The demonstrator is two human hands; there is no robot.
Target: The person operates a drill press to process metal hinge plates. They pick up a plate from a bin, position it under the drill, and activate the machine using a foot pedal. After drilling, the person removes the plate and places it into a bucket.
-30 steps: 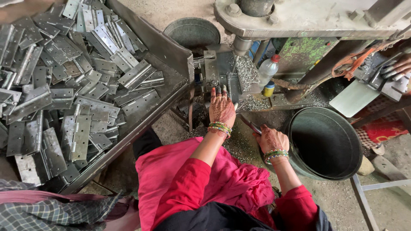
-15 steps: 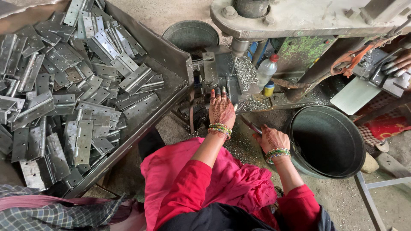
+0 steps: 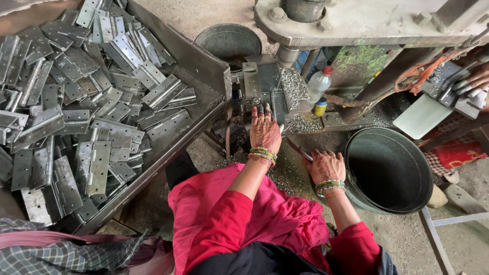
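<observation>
Metal workshop — heavy press machine (image 3: 356,20), tray (image 3: 204,66) heaped with steel hinges (image 3: 76,102), metal shavings (image 3: 295,91) on gritty floor, black bucket (image 3: 387,170).

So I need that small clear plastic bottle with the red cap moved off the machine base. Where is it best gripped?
Grip the small clear plastic bottle around its mid-body, coming from the right hand's side below: it stands roughly upright, the press frame overhangs its cap, and its lower side looks open.

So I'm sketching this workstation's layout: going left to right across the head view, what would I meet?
Grey metal tray heaped with steel hinges → left hand at the press fixture → clear plastic bottle with red cap → right hand on the floor → round black bucket → red patterned cloth.
</observation>
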